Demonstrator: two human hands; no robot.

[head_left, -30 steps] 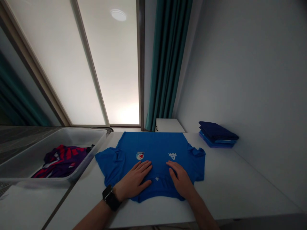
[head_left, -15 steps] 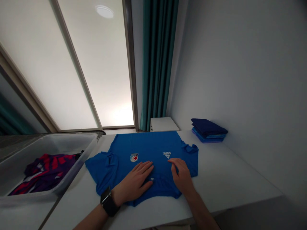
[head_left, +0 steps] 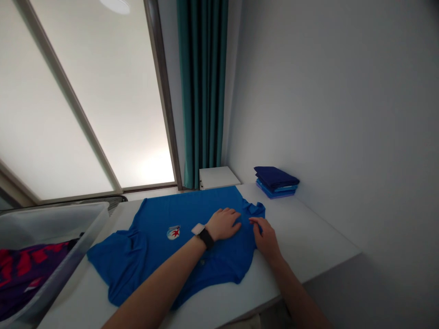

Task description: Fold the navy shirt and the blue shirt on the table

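1. Specimen: a blue polo shirt (head_left: pixel 154 228) lies flat on a white table (head_left: pixel 308 237), face up, collar toward the wearer, hem at the far side. Its far edge lies near the table's back edge.
2. Left hand (head_left: pixel 222 224): open, palm down and flat on the shirt's front, toward the side away from the bin. A watch (head_left: pixel 205 236) sits on that wrist, and the forearm covers the shirt's middle.
3. Right hand (head_left: pixel 265 238): fingers loosely curved, tips at the shirt's right side, just below the raised sleeve (head_left: pixel 255 212). Cannot tell whether they pinch cloth.
4. Left of the shirt: a clear plastic bin (head_left: pixel 51 224) holds a red and purple garment (head_left: pixel 27 274). The shirt's other sleeve (head_left: pixel 115 265) lies just beside the bin's wall.
5. Far right, against the wall: a folded blue stack (head_left: pixel 276 182).
6. Risks: pressure from the left hand could drag the cloth and form creases. The right fingers could lift or bunch the sleeve if they catch its edge. The near sleeve could snag on the bin's wall or slide in if the shirt is pulled that way. Arm shadow and cover could hide wrinkles mid-shirt.
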